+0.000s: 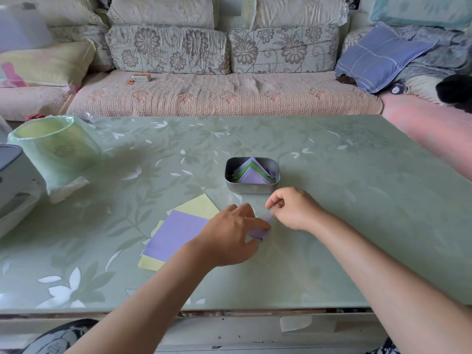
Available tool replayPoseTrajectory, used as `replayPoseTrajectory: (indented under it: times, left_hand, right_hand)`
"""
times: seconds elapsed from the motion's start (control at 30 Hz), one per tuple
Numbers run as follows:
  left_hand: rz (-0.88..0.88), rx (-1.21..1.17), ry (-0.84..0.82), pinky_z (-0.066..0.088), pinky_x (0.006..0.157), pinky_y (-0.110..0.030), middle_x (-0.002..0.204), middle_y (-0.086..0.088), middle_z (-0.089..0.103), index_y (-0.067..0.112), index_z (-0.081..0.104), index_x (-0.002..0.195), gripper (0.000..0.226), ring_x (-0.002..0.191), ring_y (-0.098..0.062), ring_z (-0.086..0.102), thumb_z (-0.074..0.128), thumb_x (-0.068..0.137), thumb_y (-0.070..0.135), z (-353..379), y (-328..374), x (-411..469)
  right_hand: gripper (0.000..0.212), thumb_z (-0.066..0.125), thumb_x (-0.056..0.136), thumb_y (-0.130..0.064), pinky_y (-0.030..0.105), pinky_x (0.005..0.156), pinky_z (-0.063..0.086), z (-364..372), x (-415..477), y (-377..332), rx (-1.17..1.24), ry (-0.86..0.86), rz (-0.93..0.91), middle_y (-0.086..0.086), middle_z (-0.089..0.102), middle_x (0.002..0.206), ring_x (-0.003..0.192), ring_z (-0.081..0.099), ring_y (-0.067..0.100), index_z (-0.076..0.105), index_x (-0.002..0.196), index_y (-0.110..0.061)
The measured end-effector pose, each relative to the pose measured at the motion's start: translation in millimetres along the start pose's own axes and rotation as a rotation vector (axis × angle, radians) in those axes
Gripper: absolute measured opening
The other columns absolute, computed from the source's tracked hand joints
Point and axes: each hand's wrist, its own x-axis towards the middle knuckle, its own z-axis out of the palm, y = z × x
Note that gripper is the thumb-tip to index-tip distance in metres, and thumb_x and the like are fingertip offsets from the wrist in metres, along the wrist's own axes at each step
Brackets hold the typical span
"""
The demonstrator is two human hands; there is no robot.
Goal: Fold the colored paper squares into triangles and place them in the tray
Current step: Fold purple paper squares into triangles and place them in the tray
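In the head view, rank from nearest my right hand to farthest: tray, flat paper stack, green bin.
From the right hand:
1. Tray, just beyond it.
2. Flat paper stack, to its left.
3. Green bin, far left edge.

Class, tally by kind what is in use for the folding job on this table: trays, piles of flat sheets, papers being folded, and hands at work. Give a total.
metal tray: 1
pile of flat sheets: 1
purple paper, mid-fold: 1
hands: 2 (left hand, right hand)
Total: 5
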Motion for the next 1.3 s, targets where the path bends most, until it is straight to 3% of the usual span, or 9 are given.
replayPoseTrajectory:
  times: [0.07, 0.17, 0.3, 0.43, 0.83, 1.0, 1.17, 1.3]
  left_hand:
    - [0.003, 0.016, -0.008, 0.030, 0.079, -0.022, 0.108, 0.005, 0.051, 0.041, 0.063, 0.123, 0.054, 0.089, -0.022, 0.047, 0.038, 0.075, 0.040, 1.8, 1.1, -1.0]
    - [-0.008, 0.012, -0.033, 0.034, 0.084, -0.024, 0.111, 0.004, 0.050, 0.040, 0.062, 0.125, 0.053, 0.092, -0.022, 0.046, 0.042, 0.075, 0.039, 0.7, 4.0, -2.6]
    - [-0.033, -0.081, -0.043, 0.034, 0.088, -0.021, 0.112, 0.008, 0.051, 0.038, 0.066, 0.118, 0.049, 0.096, -0.019, 0.047, 0.045, 0.074, 0.039, -3.7, 3.6, -7.3]
    - [-0.014, -0.114, -0.055, 0.032, 0.088, -0.019, 0.106, 0.016, 0.044, 0.038, 0.068, 0.116, 0.048, 0.095, -0.014, 0.042, 0.045, 0.074, 0.036, -6.1, 1.2, -15.1]
    - [-0.002, -0.044, -0.031, 0.037, 0.097, -0.029, 0.119, 0.011, 0.046, 0.040, 0.054, 0.131, 0.060, 0.105, -0.018, 0.039, 0.037, 0.075, 0.044, 3.8, 3.9, -24.9]
    - [-0.037, -0.062, -0.067, 0.032, 0.095, -0.025, 0.119, 0.008, 0.043, 0.039, 0.060, 0.125, 0.052, 0.107, -0.017, 0.037, 0.042, 0.076, 0.039, -0.6, 9.4, -21.5]
    - [-0.015, -0.109, -0.097, 0.038, 0.099, -0.030, 0.121, 0.012, 0.045, 0.040, 0.063, 0.124, 0.050, 0.110, -0.015, 0.040, 0.045, 0.078, 0.037, -4.0, 2.6, -26.5]
    - [0.019, -0.130, -0.117, 0.034, 0.100, -0.023, 0.123, 0.013, 0.045, 0.040, 0.065, 0.120, 0.043, 0.114, -0.012, 0.039, 0.047, 0.081, 0.036, -4.7, -1.3, -29.7]
  right_hand:
    - [0.012, 0.065, 0.084, -0.023, 0.025, 0.064, 0.048, -0.9, -4.3, 0.5, 0.009, -0.035, -0.021, -0.013, 0.063, 0.089, 0.077, 0.061, 0.011, 0.066, 0.089, -0.034]
    - [0.025, 0.080, 0.077, -0.036, 0.019, 0.059, 0.040, -2.5, -8.9, 1.6, 0.011, -0.078, -0.033, -0.013, 0.059, 0.095, 0.073, 0.054, 0.003, 0.066, 0.097, -0.034]
    - [0.034, 0.086, 0.072, -0.041, 0.021, 0.057, 0.039, -2.4, -9.7, 0.0, 0.036, -0.070, -0.012, -0.013, 0.058, 0.093, 0.068, 0.052, 0.004, 0.067, 0.099, -0.032]
    - [0.031, 0.086, 0.073, -0.038, 0.021, 0.056, 0.039, -1.0, -7.8, -1.2, 0.041, -0.067, 0.000, -0.012, 0.057, 0.092, 0.067, 0.052, 0.004, 0.067, 0.097, -0.032]
    - [0.026, 0.084, 0.075, -0.035, 0.022, 0.059, 0.041, 0.6, -6.5, 0.3, 0.041, -0.063, -0.011, -0.012, 0.057, 0.091, 0.071, 0.054, 0.005, 0.068, 0.095, -0.033]
    - [0.026, 0.084, 0.075, -0.035, 0.021, 0.058, 0.041, -0.1, -6.3, -0.2, 0.037, -0.065, 0.001, -0.013, 0.057, 0.091, 0.071, 0.054, 0.004, 0.068, 0.096, -0.033]
    - [0.026, 0.084, 0.075, -0.034, 0.022, 0.061, 0.041, -0.7, -5.8, -0.2, 0.032, -0.067, 0.006, -0.014, 0.056, 0.090, 0.072, 0.054, 0.004, 0.068, 0.095, -0.033]
    - [0.026, 0.085, 0.075, -0.034, 0.022, 0.060, 0.042, -1.3, -5.6, -0.3, 0.033, -0.075, -0.004, -0.013, 0.056, 0.089, 0.072, 0.054, 0.004, 0.068, 0.093, -0.032]
